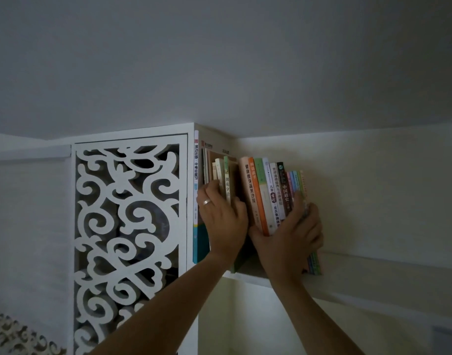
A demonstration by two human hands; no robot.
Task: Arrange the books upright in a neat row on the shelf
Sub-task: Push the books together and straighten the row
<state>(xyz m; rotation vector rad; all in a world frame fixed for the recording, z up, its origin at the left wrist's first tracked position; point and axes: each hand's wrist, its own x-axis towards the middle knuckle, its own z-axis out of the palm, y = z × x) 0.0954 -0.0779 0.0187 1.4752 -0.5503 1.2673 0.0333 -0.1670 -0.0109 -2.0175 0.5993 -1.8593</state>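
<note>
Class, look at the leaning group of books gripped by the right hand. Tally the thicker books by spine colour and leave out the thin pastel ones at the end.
Beige spine: 1
Orange spine: 1
Green spine: 1
White or pale grey spines: 2
Dark brown spine: 1
Total: 6
</note>
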